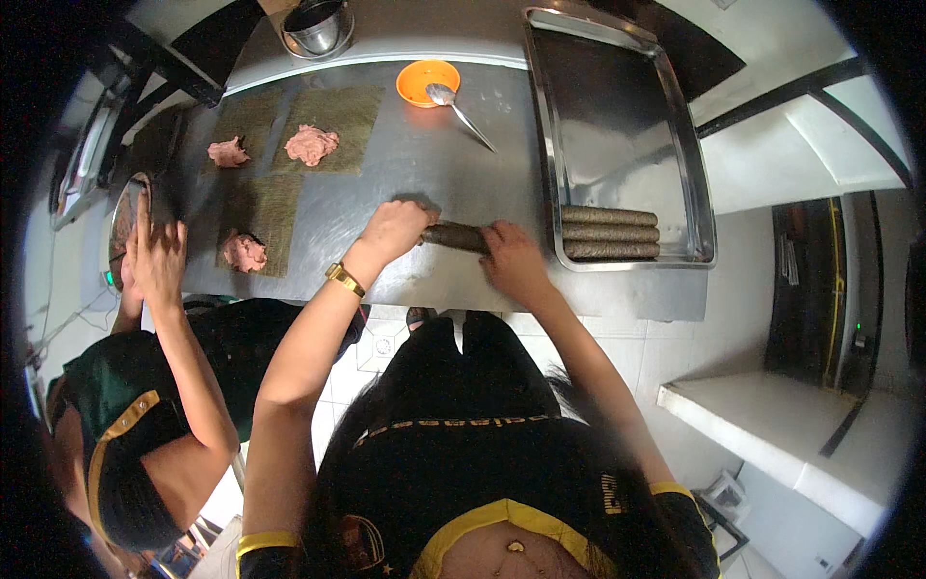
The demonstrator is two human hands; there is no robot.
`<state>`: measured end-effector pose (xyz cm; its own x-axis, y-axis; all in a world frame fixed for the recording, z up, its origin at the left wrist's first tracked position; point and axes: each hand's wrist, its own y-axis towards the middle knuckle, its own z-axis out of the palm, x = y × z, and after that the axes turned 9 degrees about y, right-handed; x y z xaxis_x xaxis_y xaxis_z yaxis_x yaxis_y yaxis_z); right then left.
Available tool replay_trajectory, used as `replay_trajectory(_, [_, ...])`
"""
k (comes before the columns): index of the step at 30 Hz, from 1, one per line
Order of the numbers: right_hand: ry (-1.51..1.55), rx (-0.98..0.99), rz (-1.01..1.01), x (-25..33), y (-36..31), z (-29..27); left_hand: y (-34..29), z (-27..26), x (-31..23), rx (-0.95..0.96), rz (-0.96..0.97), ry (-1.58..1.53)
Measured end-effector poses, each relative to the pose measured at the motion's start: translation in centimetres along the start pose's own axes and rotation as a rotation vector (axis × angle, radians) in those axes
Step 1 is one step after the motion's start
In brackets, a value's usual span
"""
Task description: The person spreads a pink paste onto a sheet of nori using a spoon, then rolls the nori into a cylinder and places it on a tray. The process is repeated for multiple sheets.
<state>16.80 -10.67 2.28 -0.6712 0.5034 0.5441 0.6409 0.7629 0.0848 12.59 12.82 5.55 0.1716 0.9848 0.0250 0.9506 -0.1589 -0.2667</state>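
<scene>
Both hands (394, 232) (511, 259) around dark roll (453, 235) (lying between them).

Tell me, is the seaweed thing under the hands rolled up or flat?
Rolled up. The dark roll lies as a tube on the steel table, with the left hand and right hand pressing its ends.

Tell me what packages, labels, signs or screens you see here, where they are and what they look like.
No packages, labels, signs or screens can be made out. The steel table holds only a dark roll under the left hand and right hand, a metal tray and an orange bowl.
</scene>
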Motion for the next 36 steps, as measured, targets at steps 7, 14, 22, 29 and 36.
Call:
replay_trajectory(7, [0.181,0.034,0.018,1.1,3.3,3.6,-2.6,1.3,-2.2,-0.323,-0.131,-0.063])
replay_trajectory(14, [0.169,-0.198,0.044,2.1,5.1,5.9,-5.0,5.1,-7.8,-0.585,-0.402,-0.332])
replay_trajectory(22, [0.179,-0.017,0.016,1.6,8.1,4.8,-3.4,6.9,-7.4,-0.559,-0.443,-0.371])
replay_trajectory(29, [-0.008,-0.200,-0.307,0.4,21.2,-1.5,-3.4,7.4,-7.4,-0.592,-0.470,-0.428])
replay_trajectory(36, [-0.572,0.032,-0.384,-2.1,28.6,0.1,-3.8,6.8,-8.3,-0.623,-0.467,-0.434])
